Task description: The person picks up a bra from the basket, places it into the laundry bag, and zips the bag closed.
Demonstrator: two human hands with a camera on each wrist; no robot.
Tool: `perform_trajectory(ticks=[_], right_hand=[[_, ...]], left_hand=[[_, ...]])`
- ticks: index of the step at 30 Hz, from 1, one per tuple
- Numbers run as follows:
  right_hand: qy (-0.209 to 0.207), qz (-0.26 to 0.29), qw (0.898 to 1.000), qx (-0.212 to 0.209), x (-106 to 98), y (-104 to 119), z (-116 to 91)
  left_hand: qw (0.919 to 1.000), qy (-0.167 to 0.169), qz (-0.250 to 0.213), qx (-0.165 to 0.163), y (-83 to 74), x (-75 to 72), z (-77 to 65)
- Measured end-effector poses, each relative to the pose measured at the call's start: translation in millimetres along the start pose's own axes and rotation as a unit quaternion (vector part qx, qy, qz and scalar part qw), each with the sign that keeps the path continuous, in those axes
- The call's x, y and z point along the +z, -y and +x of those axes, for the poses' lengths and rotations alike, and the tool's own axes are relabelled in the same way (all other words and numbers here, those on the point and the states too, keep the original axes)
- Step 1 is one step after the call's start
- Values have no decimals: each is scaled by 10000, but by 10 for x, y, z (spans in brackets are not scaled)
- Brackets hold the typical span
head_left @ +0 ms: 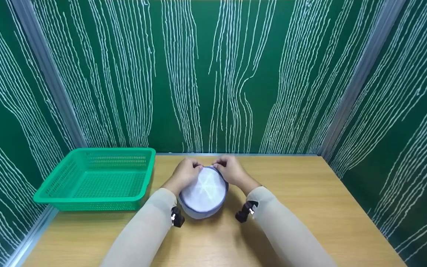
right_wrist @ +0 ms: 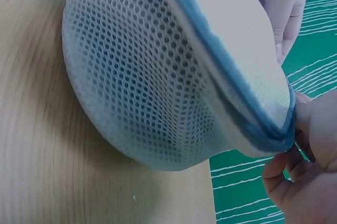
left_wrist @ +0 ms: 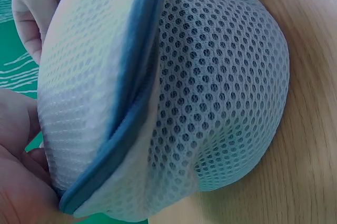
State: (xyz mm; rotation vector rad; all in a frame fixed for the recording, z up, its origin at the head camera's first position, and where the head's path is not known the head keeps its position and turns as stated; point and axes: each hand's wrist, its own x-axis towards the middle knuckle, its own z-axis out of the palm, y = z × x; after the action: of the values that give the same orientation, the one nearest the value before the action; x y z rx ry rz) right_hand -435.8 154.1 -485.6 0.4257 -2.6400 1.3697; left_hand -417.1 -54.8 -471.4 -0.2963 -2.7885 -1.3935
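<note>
From my seat at the head view, I start at the left, where a green basket (head_left: 91, 200) sits in the far left corner of the table (head_left: 302, 215), close to the grey post (head_left: 48, 66). I'd judge it stands there to leave the middle free for the hands while staying within the left arm's reach.

Next comes the left hand (head_left: 186, 173), bent in from the far left side of a white mesh bag (head_left: 204, 191). Its thumb and fingers are clamped on the bag's far rim, and I take this as steadying one side of the edge.

The bag lies mid-table, between the forearms and well apart from the basket. Its round top leans toward me, and its perforated body bulges over the wood. Both wrist views show blue trim (left_wrist: 138, 61) in two bands that draw together near the fingertips; whether a zip runs there, I can't tell.

Just right of that, the right hand (head_left: 232, 171) pinches the same far rim, the two hands near each other but apart. Gripping so close together probably lets them work one short stretch of edge while the soft body hangs toward the near side. Farther right, I see only bare wood and the lined green panel (head_left: 417, 122).
</note>
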Motion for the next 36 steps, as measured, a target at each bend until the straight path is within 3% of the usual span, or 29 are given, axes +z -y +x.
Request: perform_trajectory(ticks=[13,19,28,36], right_hand=[[96,-53,9999,63,-66,-17,-26],[-73,0,10000,-13,-81,-45,-31],[-81,-24,9999,97,-73,-54,-49],[-108,-56,9999,41,-139,-44,-87]], left_hand=[[9989,-98,-200,-405,42,34,4],[9970,-244,-240,-696,50,5,-23],[9910,-501,-500,-1135,126,-7,-80],[9816,-673,-1052,-1443,152,-6,-94]])
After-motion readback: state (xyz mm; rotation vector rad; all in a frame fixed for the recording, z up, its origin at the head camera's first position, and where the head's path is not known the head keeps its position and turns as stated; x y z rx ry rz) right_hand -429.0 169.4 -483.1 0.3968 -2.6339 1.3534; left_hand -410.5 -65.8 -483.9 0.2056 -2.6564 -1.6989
